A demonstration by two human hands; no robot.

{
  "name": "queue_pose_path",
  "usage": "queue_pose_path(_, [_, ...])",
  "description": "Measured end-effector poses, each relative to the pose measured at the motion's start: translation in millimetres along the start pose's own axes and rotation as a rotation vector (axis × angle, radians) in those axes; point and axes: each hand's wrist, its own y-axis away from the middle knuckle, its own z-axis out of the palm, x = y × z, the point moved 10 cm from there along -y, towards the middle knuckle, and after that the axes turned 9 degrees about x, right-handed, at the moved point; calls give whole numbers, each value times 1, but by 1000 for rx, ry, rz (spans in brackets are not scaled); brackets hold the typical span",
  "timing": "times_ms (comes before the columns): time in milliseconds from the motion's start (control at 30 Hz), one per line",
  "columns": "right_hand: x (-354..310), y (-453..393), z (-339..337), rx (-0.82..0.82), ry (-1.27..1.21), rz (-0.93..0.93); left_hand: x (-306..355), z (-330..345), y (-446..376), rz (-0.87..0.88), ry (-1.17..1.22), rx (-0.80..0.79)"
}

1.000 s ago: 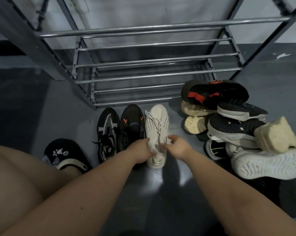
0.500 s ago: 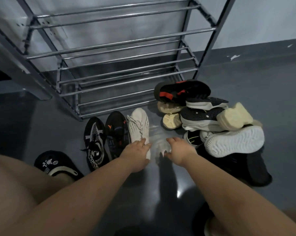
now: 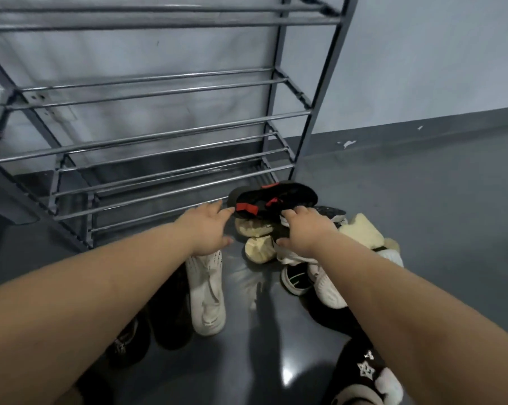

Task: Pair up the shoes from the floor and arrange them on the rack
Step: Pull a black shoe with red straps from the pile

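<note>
A grey metal shoe rack stands against the wall with bare rails. On the floor in front of it lies a white knit sneaker, with dark shoes beside it, partly under my left arm. To the right is a heap of shoes topped by an upturned black shoe with red straps. My left hand is open, fingers spread, its fingertips close to that shoe's left end. My right hand lies spread on the heap, fingertips at the black-and-red shoe's near edge, nothing clearly gripped.
The heap also holds cream-soled shoes, a fuzzy cream shoe, and a white sneaker. A black slipper with a star charm sits at the bottom right. Bare grey floor stretches to the right.
Both hands have let go of the white knit sneaker and moved forward and right to the heap. The view has swung right and up.
</note>
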Motion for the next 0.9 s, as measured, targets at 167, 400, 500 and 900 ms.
queue_pose_path(167, [7, -30, -15, 9, 13, -29, -18, -6, -23, -27, 115, -10])
queue_pose_path(400, [15, -77, 12, -30, -49, 11, -31, 48, -59, -145, 324, -74])
queue_pose_path(500, [8, -106, 5, 6, -96, -5, -36, 54, -76, -172, 400, -37])
queue_pose_path(900, [-13, -177, 29, -84, -90, -39, -55, 67, -135, -479, 889, 109])
